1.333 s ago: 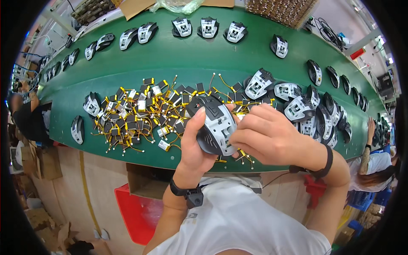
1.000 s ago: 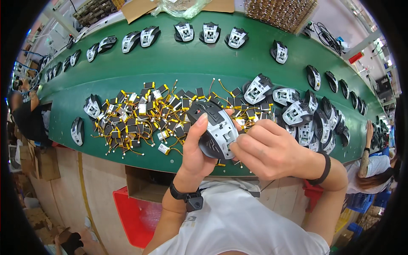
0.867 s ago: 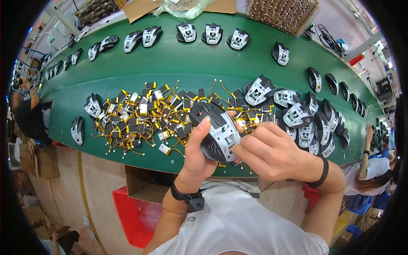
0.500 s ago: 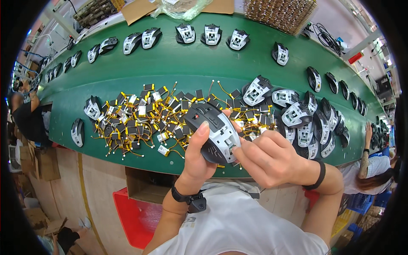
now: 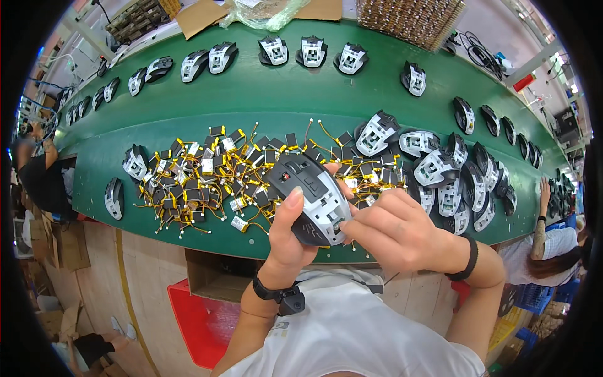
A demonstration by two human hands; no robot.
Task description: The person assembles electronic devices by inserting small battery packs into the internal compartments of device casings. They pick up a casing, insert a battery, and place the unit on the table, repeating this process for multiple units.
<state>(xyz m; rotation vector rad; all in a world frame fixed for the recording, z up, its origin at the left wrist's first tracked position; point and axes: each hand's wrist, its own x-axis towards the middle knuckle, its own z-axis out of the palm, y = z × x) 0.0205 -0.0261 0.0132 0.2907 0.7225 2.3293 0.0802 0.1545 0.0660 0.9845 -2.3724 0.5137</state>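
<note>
A black and silver computer mouse [image 5: 331, 210], its shell partly open, is tilted in my left hand [image 5: 286, 235], thumb on the near side and fingers behind it. My right hand [image 5: 399, 232] is closed, thumb and forefinger pinched at a small opening in the silver part where green circuit board shows. Whatever sits between those fingertips is too small to make out. Behind the held mouse spreads a heap of small battery packs [image 5: 207, 164] with yellow tape and thin wires. To the right of it lies a pile of similar mice [image 5: 434, 168].
More mice [image 5: 313, 51] stand in a curved row along the green bench [image 5: 251, 94]. A red bin [image 5: 191, 323] and a cardboard box [image 5: 217, 276] are below its front edge. Other people work at the left [image 5: 50, 182] and right [image 5: 549, 245]. A brown gridded stack [image 5: 411, 22] stands behind.
Both hands and the mouse have shifted very slightly to the left. My right fingertips have drawn a little away from the mouse's opening, still pinched.
</note>
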